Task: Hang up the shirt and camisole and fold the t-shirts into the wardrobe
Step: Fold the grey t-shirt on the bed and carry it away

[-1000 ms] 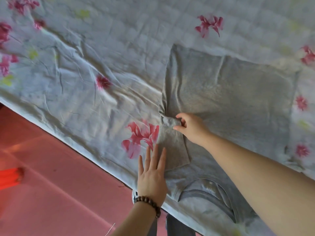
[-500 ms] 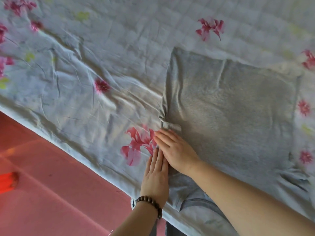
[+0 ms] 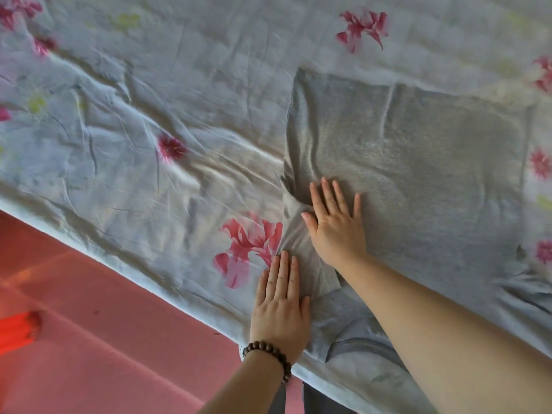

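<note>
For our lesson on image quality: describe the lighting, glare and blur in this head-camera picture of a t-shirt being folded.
Head view: warm light leaves bright sheen on the creased floral bedsheet; the grey t-shirt looks washed out at its far right corner; the red object at the left edge is blurred; left hand and right hand are fairly sharp.

A pale blue-grey bedsheet [image 3: 155, 94], wrinkled and printed with pink and red flowers [image 3: 248, 246], covers the bed and fills most of the view. Its edge runs diagonally above a pinkish-red floor [image 3: 98, 348]. A blurred bright red object [image 3: 16, 333] sits at the left edge. Soft light gleams on the creases.
</note>
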### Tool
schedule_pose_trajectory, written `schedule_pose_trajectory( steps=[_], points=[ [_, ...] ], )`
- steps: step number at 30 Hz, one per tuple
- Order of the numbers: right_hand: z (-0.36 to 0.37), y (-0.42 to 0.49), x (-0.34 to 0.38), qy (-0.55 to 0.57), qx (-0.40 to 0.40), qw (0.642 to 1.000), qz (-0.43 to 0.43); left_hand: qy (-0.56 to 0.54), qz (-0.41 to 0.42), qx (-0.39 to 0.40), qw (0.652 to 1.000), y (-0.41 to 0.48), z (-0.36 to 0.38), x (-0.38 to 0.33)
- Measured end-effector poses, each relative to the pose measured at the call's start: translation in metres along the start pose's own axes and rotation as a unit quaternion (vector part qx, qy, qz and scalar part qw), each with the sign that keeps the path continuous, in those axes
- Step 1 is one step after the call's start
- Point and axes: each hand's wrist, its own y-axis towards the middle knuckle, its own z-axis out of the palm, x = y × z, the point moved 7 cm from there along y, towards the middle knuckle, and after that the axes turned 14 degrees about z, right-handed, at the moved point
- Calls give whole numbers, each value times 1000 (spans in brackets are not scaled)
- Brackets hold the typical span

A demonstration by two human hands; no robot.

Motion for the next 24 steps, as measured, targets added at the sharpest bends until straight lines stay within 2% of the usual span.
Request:
schedule_pose_trajectory(
  steps=[6, 13, 18, 24],
  points=[
    [-30, -32, -60, 45, 21, 998, 45, -4, 21, 10, 1000, 8, -28, -16],
    [-70, -102, -143, 80, -34, 982, 165, -2, 87, 43, 995, 37, -46, -80],
    [-79, -146, -204, 158, -74, 956, 236, -9, 120, 52, 991, 50, -46, -147],
    [-58, -179, -285, 272, -59, 911, 304, -42, 132, 63, 988, 63, -13, -232]
  ],
)
